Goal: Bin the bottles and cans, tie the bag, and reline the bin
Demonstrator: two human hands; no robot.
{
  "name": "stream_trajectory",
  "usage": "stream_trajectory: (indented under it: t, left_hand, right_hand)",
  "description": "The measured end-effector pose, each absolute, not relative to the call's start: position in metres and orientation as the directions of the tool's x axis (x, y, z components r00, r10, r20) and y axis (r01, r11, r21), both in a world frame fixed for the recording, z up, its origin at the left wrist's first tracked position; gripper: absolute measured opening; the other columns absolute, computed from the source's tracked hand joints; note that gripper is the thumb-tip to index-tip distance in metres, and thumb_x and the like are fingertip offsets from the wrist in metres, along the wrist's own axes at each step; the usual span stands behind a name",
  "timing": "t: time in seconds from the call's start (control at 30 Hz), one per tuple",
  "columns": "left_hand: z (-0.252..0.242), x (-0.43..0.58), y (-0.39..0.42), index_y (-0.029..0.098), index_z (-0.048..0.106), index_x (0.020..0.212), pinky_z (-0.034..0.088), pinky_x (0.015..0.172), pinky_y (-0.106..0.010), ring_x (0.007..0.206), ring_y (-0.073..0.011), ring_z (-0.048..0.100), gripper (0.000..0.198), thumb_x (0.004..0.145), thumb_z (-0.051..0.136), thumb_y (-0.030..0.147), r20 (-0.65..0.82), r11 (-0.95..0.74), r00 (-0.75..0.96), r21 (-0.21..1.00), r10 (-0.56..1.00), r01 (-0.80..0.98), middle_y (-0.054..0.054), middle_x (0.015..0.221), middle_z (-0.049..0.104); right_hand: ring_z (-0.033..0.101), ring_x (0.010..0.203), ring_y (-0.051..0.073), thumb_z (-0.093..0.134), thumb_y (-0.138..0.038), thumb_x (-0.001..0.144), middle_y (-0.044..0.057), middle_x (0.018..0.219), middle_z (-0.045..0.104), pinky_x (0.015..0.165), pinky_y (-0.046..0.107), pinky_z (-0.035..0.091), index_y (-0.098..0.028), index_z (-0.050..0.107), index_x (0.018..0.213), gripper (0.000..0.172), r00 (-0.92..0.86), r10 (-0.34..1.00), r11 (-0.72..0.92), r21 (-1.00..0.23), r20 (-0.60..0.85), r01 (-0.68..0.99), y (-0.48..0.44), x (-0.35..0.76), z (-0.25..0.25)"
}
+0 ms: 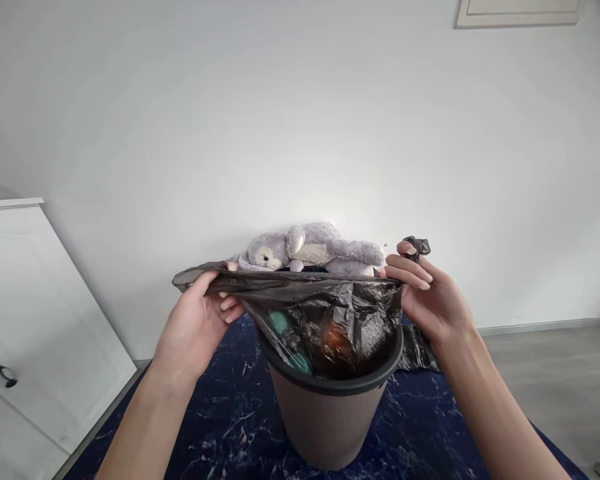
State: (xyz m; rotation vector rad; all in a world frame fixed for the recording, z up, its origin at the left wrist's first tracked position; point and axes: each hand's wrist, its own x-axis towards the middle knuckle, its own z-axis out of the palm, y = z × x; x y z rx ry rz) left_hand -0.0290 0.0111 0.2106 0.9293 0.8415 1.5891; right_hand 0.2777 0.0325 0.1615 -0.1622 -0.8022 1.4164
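Observation:
A thin black bin bag (325, 313) hangs partly lifted out of a round grey waste bin (325, 413) that stands on a dark blue marbled surface (220, 420). My left hand (200, 320) is closed on the bag's left rim, and my right hand (425, 293) pinches the right rim, with a bit of black plastic sticking up above the fingers. Between them the top edge is stretched taut and level. Teal and orange-brown items show dimly through the plastic.
A grey plush toy (310, 250) lies behind the bag against the white wall. A white cabinet (30, 320) with a dark handle stands at the left. Grey floor (555, 373) shows at the right past the blue surface's edge.

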Motion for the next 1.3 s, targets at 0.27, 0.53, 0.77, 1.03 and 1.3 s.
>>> stream_trajectory:
  t: [0.27, 0.53, 0.77, 1.03, 1.3]
  left_hand:
    - [0.204, -0.023, 0.009, 0.021, 0.055, 0.070, 0.060, 0.089, -0.029, 0.081, -0.0156, 0.062, 0.034, 0.101, 0.063, 0.032, 0.332, -0.309, -0.052, 0.794, 0.942, -0.523, -0.002, 0.084, 0.063]
    - [0.206, -0.005, -0.015, 0.023, 0.051, 0.069, 0.030, 0.050, -0.026, 0.052, -0.0128, 0.023, 0.038, 0.104, 0.053, 0.037, 0.598, -0.594, 0.096, 0.802, 0.796, -0.064, 0.005, 0.059, 0.031]
    - [0.202, -0.005, -0.029, 0.025, 0.075, 0.099, 0.047, 0.079, -0.035, 0.087, -0.0234, 0.065, 0.023, 0.102, 0.052, 0.025, 0.597, -0.737, 0.438, 0.483, 0.672, 0.473, -0.005, 0.095, 0.075]
    - [0.205, 0.004, -0.033, 0.024, 0.070, 0.104, 0.049, 0.093, -0.044, 0.100, -0.0267, 0.060, 0.043, 0.113, 0.029, 0.036, 0.429, -0.633, 0.472, 0.417, 0.770, 0.652, -0.006, 0.105, 0.073]
    - [0.199, 0.005, -0.035, 0.026, 0.060, 0.110, 0.034, 0.114, -0.058, 0.105, -0.0269, 0.061, 0.038, 0.114, 0.025, 0.039, 0.392, -0.584, 0.437, 0.455, 0.809, 0.672, -0.004, 0.112, 0.069]
  right_hand:
    - [0.020, 0.047, 0.008, 0.082, -0.056, 0.089, -0.009, 0.059, 0.029, 0.041, 0.017, 0.030, -0.027, 0.069, 0.093, 0.032, -0.037, 0.882, 0.376, -0.749, 0.470, -0.546, 0.019, 0.263, 0.172]
    - [0.064, 0.075, 0.020, 0.067, -0.037, 0.101, 0.002, 0.078, 0.069, 0.071, 0.029, 0.050, -0.029, 0.083, 0.105, 0.018, -0.051, 0.680, 0.714, -0.645, 0.731, 0.272, -0.007, 0.248, 0.177]
    - [0.072, 0.095, 0.024, 0.052, -0.031, 0.107, 0.003, 0.103, 0.079, 0.085, 0.033, 0.053, -0.031, 0.083, 0.111, 0.031, -0.067, 0.627, 0.729, -0.555, 0.776, 0.399, -0.020, 0.239, 0.184]
    - [0.063, 0.079, 0.016, 0.054, -0.034, 0.108, 0.003, 0.095, 0.074, 0.075, 0.028, 0.052, -0.024, 0.075, 0.093, 0.028, -0.104, 0.700, 0.700, -0.650, 0.707, 0.296, -0.034, 0.237, 0.189]
    - [0.061, 0.069, 0.014, 0.044, -0.043, 0.113, 0.001, 0.078, 0.066, 0.064, 0.025, 0.050, -0.025, 0.075, 0.115, 0.037, -0.224, 0.740, 0.669, -0.726, 0.634, 0.159, -0.042, 0.225, 0.189]
